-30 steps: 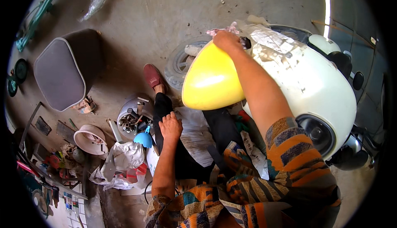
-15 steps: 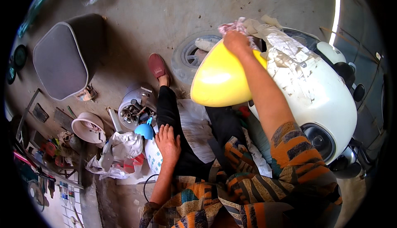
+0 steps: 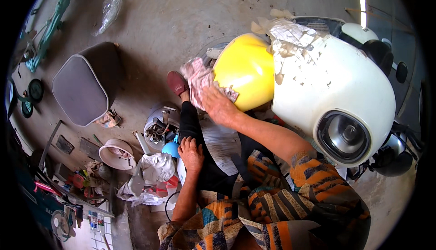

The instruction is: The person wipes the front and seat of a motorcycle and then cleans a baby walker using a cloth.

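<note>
My right hand (image 3: 217, 104) holds a crumpled pink-and-white patterned cloth (image 3: 199, 78) against the left edge of a glossy yellow curved panel (image 3: 250, 71). Part of the cloth spreads past that edge. The panel adjoins a large rounded white vehicle body (image 3: 302, 84) with a round headlamp (image 3: 343, 134) and torn paper masking (image 3: 297, 41) on its upper part. My left hand (image 3: 190, 154) rests on my left leg with its fingers laid out, holding nothing. A blue cup-like thing (image 3: 170, 149) is just beside its fingertips.
To the left stands a grey padded stool (image 3: 81, 89). A round metal container of tools and parts (image 3: 162, 125), a pale bucket (image 3: 117, 152) and white plastic bags (image 3: 156, 168) crowd my left side. Clear plastic wrap (image 3: 110, 12) lies on the floor farther off.
My right hand has swept left and nearer with the cloth, from the panel's far top to its left edge. My view has shifted. The left hand remains on the leg.
</note>
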The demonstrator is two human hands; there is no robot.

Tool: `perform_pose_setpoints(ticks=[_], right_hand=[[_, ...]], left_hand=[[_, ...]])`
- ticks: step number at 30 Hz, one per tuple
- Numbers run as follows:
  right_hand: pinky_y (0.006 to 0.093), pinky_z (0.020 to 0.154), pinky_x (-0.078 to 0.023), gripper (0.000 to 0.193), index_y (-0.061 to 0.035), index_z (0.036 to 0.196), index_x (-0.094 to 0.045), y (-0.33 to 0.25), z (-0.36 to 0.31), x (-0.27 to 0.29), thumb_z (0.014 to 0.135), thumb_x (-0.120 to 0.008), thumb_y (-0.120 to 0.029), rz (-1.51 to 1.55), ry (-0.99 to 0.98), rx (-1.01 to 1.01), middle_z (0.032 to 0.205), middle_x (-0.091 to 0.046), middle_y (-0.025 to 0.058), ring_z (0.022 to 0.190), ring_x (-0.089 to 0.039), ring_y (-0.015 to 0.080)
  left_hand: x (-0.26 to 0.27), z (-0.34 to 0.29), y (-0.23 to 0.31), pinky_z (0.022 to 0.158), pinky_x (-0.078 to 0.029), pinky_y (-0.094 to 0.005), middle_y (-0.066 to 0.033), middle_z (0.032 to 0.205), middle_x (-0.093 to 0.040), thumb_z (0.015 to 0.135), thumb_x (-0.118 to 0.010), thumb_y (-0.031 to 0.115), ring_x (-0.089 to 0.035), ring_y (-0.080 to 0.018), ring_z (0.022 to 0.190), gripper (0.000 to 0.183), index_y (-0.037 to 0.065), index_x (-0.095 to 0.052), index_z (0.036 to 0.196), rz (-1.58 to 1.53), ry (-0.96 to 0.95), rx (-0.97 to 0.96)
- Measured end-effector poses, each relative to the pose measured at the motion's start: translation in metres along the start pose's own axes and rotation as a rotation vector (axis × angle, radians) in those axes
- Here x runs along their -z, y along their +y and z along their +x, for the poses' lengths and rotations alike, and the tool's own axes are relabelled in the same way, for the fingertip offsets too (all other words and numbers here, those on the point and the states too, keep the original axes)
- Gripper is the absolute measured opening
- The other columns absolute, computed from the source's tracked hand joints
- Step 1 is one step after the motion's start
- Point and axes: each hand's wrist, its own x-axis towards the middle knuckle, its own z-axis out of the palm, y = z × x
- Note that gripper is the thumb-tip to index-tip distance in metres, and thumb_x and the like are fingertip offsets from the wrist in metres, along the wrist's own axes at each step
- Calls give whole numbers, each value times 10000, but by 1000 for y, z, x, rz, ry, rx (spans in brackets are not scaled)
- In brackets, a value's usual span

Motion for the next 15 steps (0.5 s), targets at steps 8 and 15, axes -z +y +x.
perform_pose_setpoints(ticks=[8, 15], right_hand=[[484, 1145, -221, 418, 59, 1190, -568, -16, -46, -39, 809, -511, -102, 182, 165, 59, 1338, -497, 202, 1325, -397, 302], [472, 1144, -207, 364, 7, 1192, -564, 54, -48, 34, 847, -492, -83, 177, 460, -540, 1344, -506, 161, 1331, -390, 290]], left_hand=[[-5, 1, 1, 1004, -322, -471, -109, 1217, -571, 784, -662, 208, -449, -309, 1227, 368, 31, -598, 1100, 45, -36, -30], [-11, 2, -2, 1005, -323, -467, -88, 1230, -568, 791, -655, 234, -441, -291, 1241, 366, 51, -604, 1104, 65, -34, -39]])
